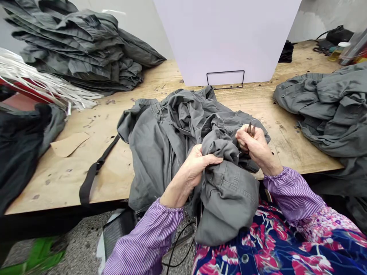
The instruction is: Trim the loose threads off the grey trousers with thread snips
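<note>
A dark grey garment (160, 141), which looks like a pair of trousers, lies bunched on the table, and part of it hangs over the front edge onto my lap. My left hand (197, 164) pinches a gathered fold of it, thumb on top. In my right fist (254, 143) is a small pair of thread snips (251, 129), with two dark pointed tips sticking up above the fingers. Its handles are hidden in the palm. That hand is just right of the gathered fold, over the cloth; whether its fingers also grip cloth I cannot tell.
Folded grey garments (86, 49) are stacked at the back left, beside white strips (57, 84). More grey garments (329, 107) lie at right. A white board (226, 42) stands behind a black wire stand (225, 71). A black strap (93, 175) hangs over the wooden table's (114, 187) front edge.
</note>
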The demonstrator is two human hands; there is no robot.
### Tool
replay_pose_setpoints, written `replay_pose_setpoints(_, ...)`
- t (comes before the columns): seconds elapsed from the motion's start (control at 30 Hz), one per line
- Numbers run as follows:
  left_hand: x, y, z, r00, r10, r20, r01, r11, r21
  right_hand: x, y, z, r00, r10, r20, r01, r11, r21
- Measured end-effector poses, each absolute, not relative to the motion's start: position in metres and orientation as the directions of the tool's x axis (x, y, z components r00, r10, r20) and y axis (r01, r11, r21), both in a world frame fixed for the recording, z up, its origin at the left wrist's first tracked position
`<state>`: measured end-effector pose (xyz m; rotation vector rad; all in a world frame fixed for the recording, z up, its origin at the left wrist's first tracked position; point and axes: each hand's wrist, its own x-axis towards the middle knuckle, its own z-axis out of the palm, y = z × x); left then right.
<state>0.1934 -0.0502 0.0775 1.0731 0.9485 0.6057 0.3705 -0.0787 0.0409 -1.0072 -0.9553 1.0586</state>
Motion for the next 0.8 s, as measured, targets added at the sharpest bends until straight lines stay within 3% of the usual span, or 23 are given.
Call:
replay_pose_setpoints(0.07, 0.193, -0.052, 0.073, 0.466, 0.805, -0.367, -0.048, 0.437, 0.898, 0.375, -0.085, 0.038, 0.242, 0.959, 0.149, -0.152, 0.189, -0.97)
replay_pose_setpoints(0.17, 0.194, -0.054, 0.07, 0.452, 0.811, -0.372, -0.094, 0.458, 0.884, 0.375, -0.1, 0.037, 0.179, 0.96, 0.217, 0.106, 0.201, -0.974)
replay_pose_setpoints(0.3, 0.196, -0.055, 0.072, 0.469, 0.801, -0.373, -0.119, 0.475, 0.872, 0.374, -0.11, 0.03, 0.137, 0.936, 0.325, 0.387, 0.251, -0.887)
replay_pose_setpoints(0.47, 0.192, -0.056, 0.074, 0.49, 0.797, -0.352, -0.194, 0.494, 0.848, 0.398, -0.104, 0.018, 0.442, 0.856, 0.268, 0.245, 0.172, -0.954)
replay_pose_setpoints(0.53, 0.192, -0.058, 0.075, 0.486, 0.803, -0.346, -0.209, 0.491, 0.846, 0.404, -0.107, 0.023, 0.461, 0.84, 0.288, 0.253, 0.186, -0.949)
replay_pose_setpoints(0.67, 0.199, -0.061, 0.078, 0.432, 0.845, -0.314, -0.228, 0.44, 0.869, 0.391, -0.125, 0.044, 0.069, 0.955, 0.29, 0.393, 0.241, -0.887)
replay_pose_setpoints(0.8, 0.21, -0.063, 0.08, 0.317, 0.911, -0.263, -0.314, 0.363, 0.877, 0.351, -0.149, 0.044, -0.286, 0.918, 0.275, 0.37, 0.371, -0.852)
